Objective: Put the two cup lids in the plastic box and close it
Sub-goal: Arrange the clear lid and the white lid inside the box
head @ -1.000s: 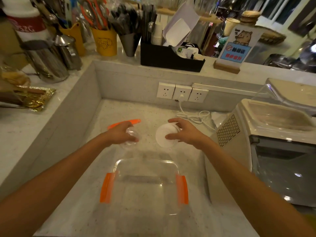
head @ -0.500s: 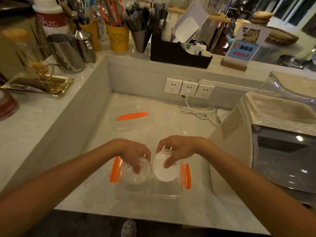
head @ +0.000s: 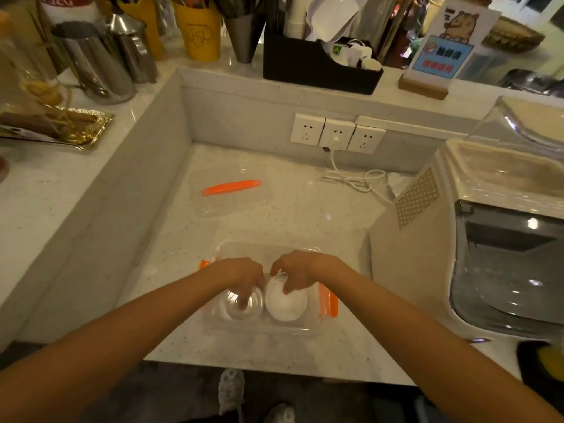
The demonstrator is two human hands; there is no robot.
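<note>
A clear plastic box (head: pixel 308 326) with orange side clips stands near the counter's front edge. Inside it lie a clear domed cup lid (head: pixel 244 309) on the left and a white cup lid (head: pixel 287 303) on the right, side by side. My left hand (head: pixel 241 277) reaches into the box with its fingertips on the clear lid. My right hand (head: pixel 297 270) has its fingertips on the white lid. The box's clear cover (head: pixel 232 193), with an orange strip, lies flat on the counter farther back.
A cream machine (head: pixel 476 233) with a clear hood stands right beside the box. A white cable (head: pixel 357 178) runs from wall sockets (head: pixel 335 134). A raised ledge (head: pixel 36 193) on the left and back carries metal jugs, yellow cups, a black organiser and a sign.
Both hands carried the lids from the back of the counter down into the box. Now the lids rest on the box floor with fingers still on them.
</note>
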